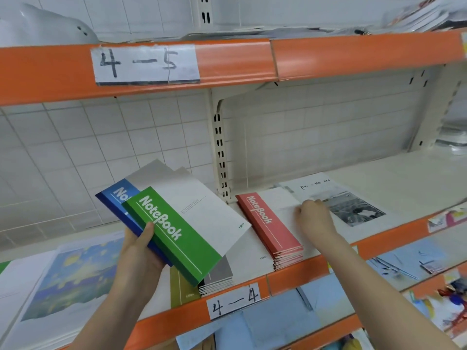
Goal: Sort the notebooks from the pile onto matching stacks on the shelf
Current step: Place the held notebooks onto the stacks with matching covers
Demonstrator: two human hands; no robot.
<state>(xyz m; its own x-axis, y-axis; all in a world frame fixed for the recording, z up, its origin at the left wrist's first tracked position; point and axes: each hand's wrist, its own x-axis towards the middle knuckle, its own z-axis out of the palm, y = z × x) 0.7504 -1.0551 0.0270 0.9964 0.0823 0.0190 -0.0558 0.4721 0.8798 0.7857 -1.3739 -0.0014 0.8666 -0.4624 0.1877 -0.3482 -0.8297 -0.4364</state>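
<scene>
Notebooks point(174, 223) gripped in left hand point(137, 251); right hand point(314, 215) presses, fingers curled, red stack point(271, 223)

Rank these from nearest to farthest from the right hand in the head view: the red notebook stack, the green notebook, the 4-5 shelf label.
Measured from the right hand:
1. Red notebook stack, lying right under and beside it on the shelf.
2. Green notebook, off to the left, held by the left hand.
3. 4-5 shelf label, high up on the orange rail above.
</scene>
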